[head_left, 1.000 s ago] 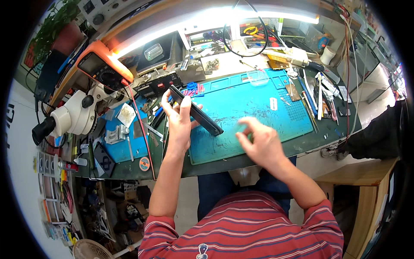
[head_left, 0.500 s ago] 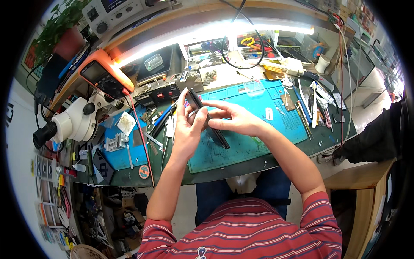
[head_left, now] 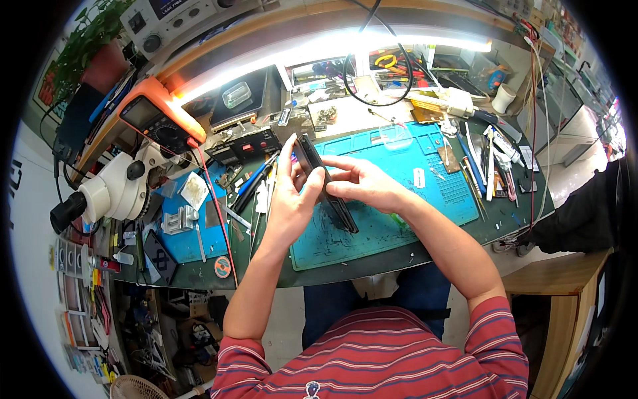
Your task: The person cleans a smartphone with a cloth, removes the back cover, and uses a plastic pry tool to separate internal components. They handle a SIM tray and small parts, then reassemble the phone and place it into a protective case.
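Observation:
A black smartphone is held tilted, nearly edge-on, above the teal work mat. My left hand is closed around its left side, with the thumb across the near face and the fingers partly hidden behind it. From the right, my right hand touches the phone's other side with thumb and fingers pinched at its edge. The phone's far face is out of sight. Nearby on the mat lies a small white piece.
Left stand a white microscope and an orange multimeter, with a red test lead running down past my left forearm. Tweezers, pens and other tools lie at the right. A clear plastic box sits at the mat's back.
The phone has turned slightly in my hands, showing a little more of its dark edge. Both hands keep their hold, and the whole view has shifted a little.

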Motion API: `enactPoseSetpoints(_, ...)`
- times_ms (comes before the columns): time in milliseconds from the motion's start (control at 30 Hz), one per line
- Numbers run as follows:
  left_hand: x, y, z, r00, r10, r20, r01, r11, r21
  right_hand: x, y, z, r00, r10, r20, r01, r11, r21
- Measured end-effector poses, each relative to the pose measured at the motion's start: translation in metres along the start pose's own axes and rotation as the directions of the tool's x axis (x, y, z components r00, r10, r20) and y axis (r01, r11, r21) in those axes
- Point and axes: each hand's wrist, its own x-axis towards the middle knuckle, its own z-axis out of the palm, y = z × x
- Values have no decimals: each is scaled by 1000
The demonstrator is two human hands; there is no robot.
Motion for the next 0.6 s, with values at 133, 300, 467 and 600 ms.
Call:
enactPoseSetpoints(133,0,0,-1,1000,-14,6,14,1000,-17,-1,0,0,1000,7,-5,-7,1000,5)
enactPoseSetpoints(300,2,6,1,998,-56,6,56,998,-35,1,2,-1,1000,15,-23,-15,1000,15)
enactPoseSetpoints(467,3,9,1,993,-116,22,117,992,-48,2,1,3,999,15,-50,-14,1000,16)
enactPoseSetpoints(600,0,12,-7,981,-180,67,185,979,-86,2,2,11,997,-52,-64,52,999,0)
